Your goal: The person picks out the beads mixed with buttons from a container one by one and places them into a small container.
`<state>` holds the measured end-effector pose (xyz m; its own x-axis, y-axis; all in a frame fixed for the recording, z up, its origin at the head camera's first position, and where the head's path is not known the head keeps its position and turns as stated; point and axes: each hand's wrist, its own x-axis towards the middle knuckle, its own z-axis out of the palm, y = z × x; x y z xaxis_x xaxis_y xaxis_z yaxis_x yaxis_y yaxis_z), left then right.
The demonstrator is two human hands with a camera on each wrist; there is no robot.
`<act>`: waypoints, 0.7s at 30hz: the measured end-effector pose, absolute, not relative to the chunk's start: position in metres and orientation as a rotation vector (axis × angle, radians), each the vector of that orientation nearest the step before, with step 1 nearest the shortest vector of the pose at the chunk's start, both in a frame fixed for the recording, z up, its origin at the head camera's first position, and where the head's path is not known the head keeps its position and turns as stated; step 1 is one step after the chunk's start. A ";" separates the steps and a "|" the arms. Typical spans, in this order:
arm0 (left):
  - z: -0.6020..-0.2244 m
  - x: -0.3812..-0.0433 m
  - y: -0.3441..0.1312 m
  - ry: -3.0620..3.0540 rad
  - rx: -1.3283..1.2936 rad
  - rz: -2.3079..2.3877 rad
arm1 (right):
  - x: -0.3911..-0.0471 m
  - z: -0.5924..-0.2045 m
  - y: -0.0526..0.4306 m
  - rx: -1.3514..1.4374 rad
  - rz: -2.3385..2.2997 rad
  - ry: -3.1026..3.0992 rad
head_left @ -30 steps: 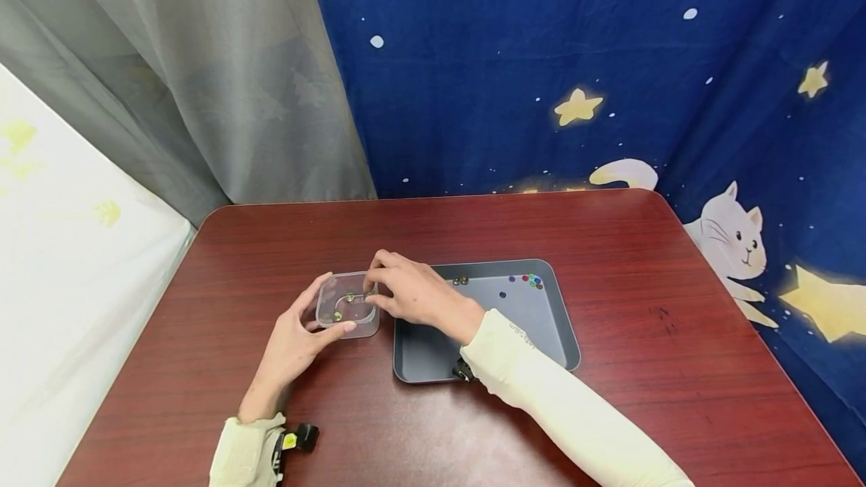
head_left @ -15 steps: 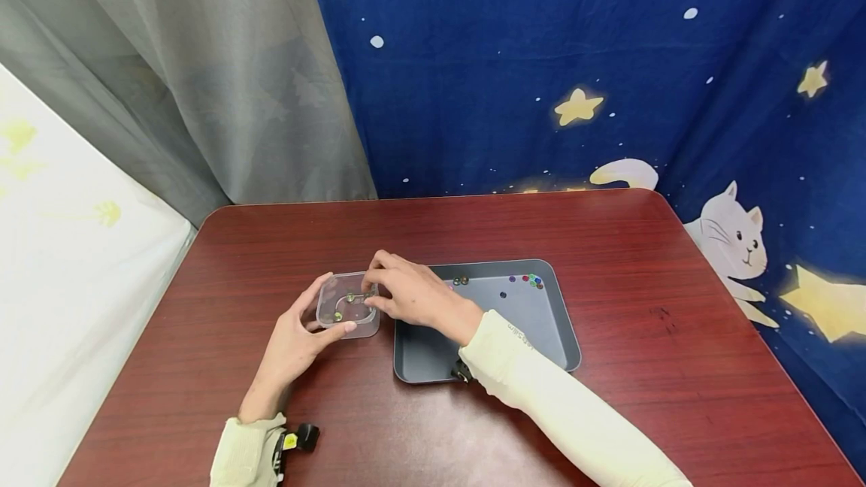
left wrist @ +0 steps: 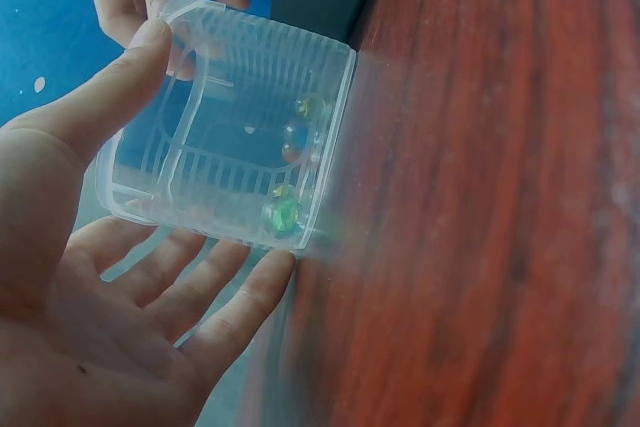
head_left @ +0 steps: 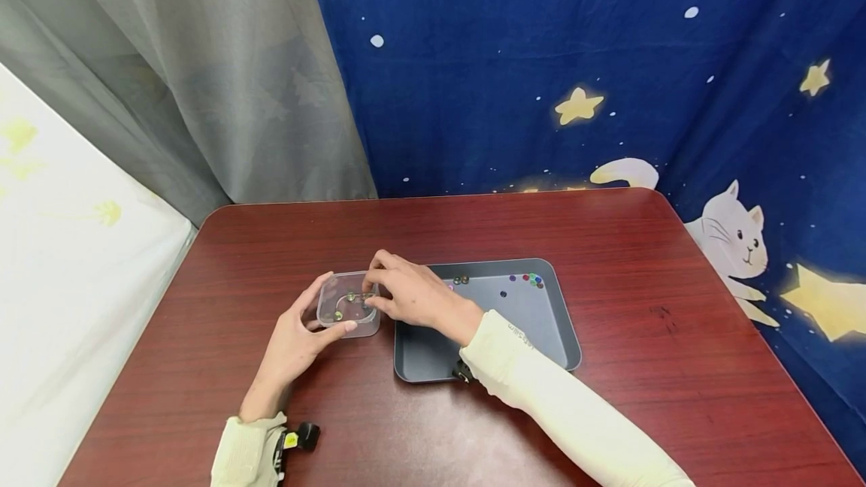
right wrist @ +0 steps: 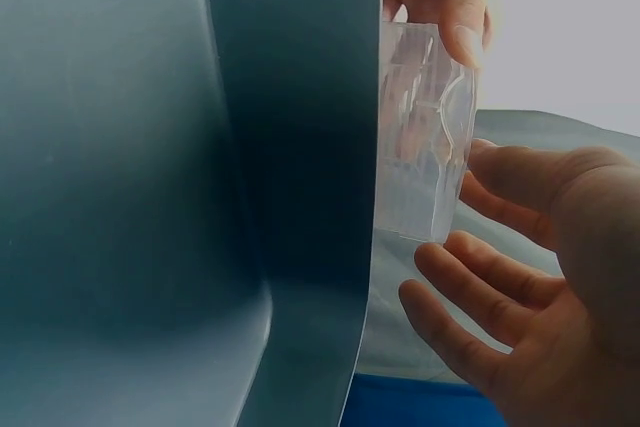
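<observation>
A small clear plastic container (head_left: pixel 365 328) stands on the table just left of the tray, with several glass beads (left wrist: pixel 285 214) at its bottom. My left hand (head_left: pixel 292 344) grips it from the left, thumb on the near side and fingers around the far side. My right hand (head_left: pixel 416 297) reaches across the tray, its thumb and forefinger bent at the container's right rim. In the right wrist view the other fingers of the right hand (right wrist: pixel 540 297) are spread beside the container. I cannot tell whether something is pinched between the right fingertips.
A dark grey shallow tray (head_left: pixel 534 333) lies to the right under my right forearm. Several coloured beads (head_left: pixel 534 280) gather in its far right corner, and a few brown ones (head_left: pixel 461 279) near its far edge. Curtains hang behind the red-brown table (head_left: pixel 643 307).
</observation>
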<state>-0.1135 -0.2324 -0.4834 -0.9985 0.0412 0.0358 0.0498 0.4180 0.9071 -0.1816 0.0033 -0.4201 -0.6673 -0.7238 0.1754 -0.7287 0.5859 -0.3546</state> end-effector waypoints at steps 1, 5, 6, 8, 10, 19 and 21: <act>-0.483 -0.114 -0.232 -2.638 -0.086 -1.687 | -0.182 -0.420 0.004 1.275 0.633 -2.786; -0.482 -0.114 -0.232 -2.641 -0.084 -1.686 | -0.182 -0.419 0.004 1.271 0.645 -2.786; -0.482 -0.114 -0.232 -2.642 -0.083 -1.687 | -0.181 -0.419 0.004 1.271 0.645 -2.786; -0.482 -0.113 -0.232 -2.644 -0.082 -1.683 | -0.181 -0.419 0.005 1.272 0.647 -2.788; -0.482 -0.113 -0.232 -2.643 -0.085 -1.677 | -0.181 -0.419 0.005 1.274 0.646 -2.790; -0.484 -0.114 -0.233 -2.637 -0.102 -1.664 | -0.180 -0.418 0.008 1.263 0.660 -2.798; -0.483 -0.114 -0.233 -2.637 -0.100 -1.661 | -0.180 -0.418 0.009 1.256 0.656 -2.803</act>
